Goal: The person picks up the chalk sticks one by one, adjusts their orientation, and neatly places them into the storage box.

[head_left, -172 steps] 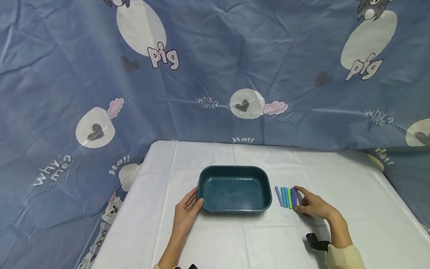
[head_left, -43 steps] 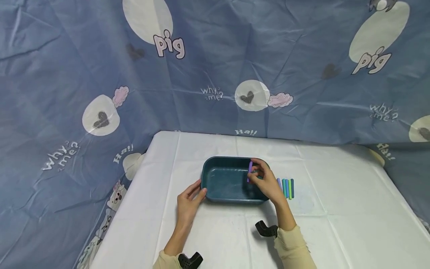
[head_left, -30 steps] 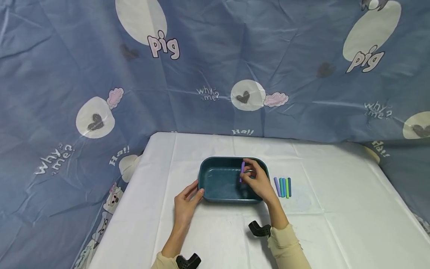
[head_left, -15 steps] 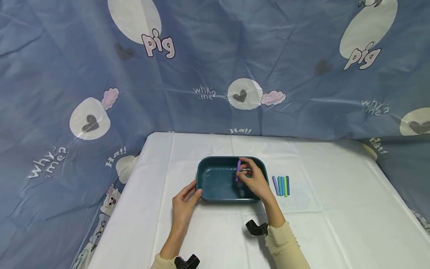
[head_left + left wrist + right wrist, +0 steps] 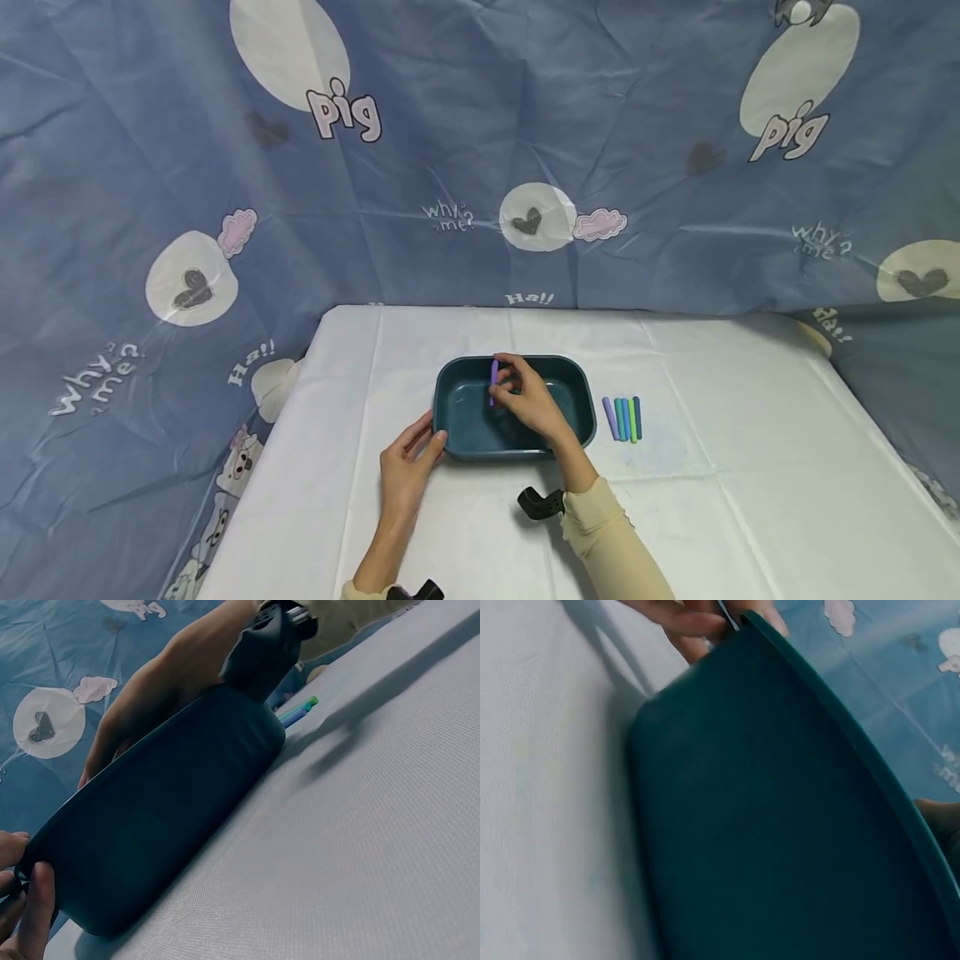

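The purple stick [image 5: 493,385] lies within the outline of the dark green box [image 5: 480,455], just left of the middle and toward the far wall; its height above the floor of the box is hard to tell. Your right hand [image 5: 531,403] pinches it, thumb on the near end and a fingertip at the far end, the gap only as wide as the stick is long. Hold that end-to-end pinch lightly, clear the far wall, and should you put the stick down, lower it level and part both fingertips together (a lopsided release would likely make it roll).

Your left hand [image 5: 405,473] grips the near left corner of the box, thumb and fingers bent around it; steady pressure there should stop the box sliding on the white cloth [image 5: 690,533]. To the right of the box, 5 colored sticks [image 5: 625,419] lie side by side; steer your right forearm clear of them.
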Motion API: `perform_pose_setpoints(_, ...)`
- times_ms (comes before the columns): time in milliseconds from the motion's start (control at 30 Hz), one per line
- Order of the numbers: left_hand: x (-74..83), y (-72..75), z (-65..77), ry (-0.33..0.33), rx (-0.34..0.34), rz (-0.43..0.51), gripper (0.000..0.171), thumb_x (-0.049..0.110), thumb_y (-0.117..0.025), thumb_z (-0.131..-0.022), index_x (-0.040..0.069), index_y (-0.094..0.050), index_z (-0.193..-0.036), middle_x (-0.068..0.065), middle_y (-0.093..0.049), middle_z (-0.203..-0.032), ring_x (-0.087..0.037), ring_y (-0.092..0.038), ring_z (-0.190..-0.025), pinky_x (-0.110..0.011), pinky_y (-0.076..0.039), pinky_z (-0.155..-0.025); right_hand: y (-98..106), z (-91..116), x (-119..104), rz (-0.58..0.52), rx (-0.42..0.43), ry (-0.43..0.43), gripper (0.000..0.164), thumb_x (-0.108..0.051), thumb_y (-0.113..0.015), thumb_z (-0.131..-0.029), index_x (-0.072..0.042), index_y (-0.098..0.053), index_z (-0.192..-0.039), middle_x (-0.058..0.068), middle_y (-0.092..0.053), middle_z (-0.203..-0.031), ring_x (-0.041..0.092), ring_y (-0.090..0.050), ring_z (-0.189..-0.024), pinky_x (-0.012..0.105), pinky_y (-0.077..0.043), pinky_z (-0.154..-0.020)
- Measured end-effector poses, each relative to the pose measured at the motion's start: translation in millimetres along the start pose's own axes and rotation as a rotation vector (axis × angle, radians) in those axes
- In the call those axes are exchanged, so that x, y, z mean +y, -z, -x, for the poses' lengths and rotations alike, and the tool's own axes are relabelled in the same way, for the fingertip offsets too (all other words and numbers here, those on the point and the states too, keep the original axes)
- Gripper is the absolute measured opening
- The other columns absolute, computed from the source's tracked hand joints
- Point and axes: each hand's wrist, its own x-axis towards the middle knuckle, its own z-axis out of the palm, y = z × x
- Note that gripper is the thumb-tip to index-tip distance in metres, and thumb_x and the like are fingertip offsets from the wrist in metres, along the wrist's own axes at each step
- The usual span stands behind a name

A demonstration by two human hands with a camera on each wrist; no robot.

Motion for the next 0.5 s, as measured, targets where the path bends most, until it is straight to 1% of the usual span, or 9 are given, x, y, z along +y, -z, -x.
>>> perform_pose_setpoints(167, -2.0, -2.5, 2.6, 0.004, -0.001, -0.014, 0.046, 0.019, -0.075, -0.08, 0.009, -0.062, -0.123, -0.013, -0.062, -0.125, -0.011, -0.063, -0.11, -0.024, -0.057, -0.078, -8.3, -2.9, 0.2, 0.038, 0.002, -0.009, 0.054, 0.005, -0.06, -0.088, 0.007, -0.038, -0.137, 0.032, -0.053, -0.107, 0.042, -0.064, -0.088, 0.049, -0.057, -0.073)
perform_pose_setpoints(267, -1.6, -3.6, 3.8, 0.006, -0.008, -0.011, 0.046, 0.02, -0.075, -0.08, 0.01, -0.063, -0.123, -0.012, -0.062, -0.125, -0.013, -0.062, -0.112, -0.024, -0.057, -0.078, -10.7, -3.3, 1.7, 0.043, 0.005, -0.009, 0.053, 0.006, -0.06, -0.087, 0.008, -0.039, -0.136, 0.032, -0.053, -0.105, 0.04, -0.064, -0.084, 0.052, -0.057, -0.073)
perform_pose_setpoints(367, 1.4, -2.7, 3.6, 0.005, -0.01, -0.007, 0.045, 0.021, -0.075, -0.08, 0.012, -0.063, -0.123, -0.01, -0.063, -0.125, -0.018, -0.061, -0.115, -0.025, -0.057, -0.078, -15.1, -10.8, 16.1, 0.077, 0.021, -0.01, 0.053, 0.004, -0.062, -0.086, 0.004, -0.041, -0.135, 0.027, -0.055, -0.102, 0.027, -0.064, -0.076, 0.041, -0.059, -0.068)
perform_pose_setpoints(500, 4.5, -0.8, 1.5, 0.003, -0.002, 0.0, 0.045, 0.02, -0.075, -0.08, 0.012, -0.063, -0.123, -0.011, -0.062, -0.125, -0.021, -0.06, -0.116, -0.025, -0.057, -0.077, -22.5, -24.2, 32.6, 0.13, 0.038, -0.034, 0.054, 0.002, -0.065, -0.084, -0.004, -0.045, -0.134, 0.019, -0.058, -0.1, 0.012, -0.061, -0.071, 0.024, -0.057, -0.06)
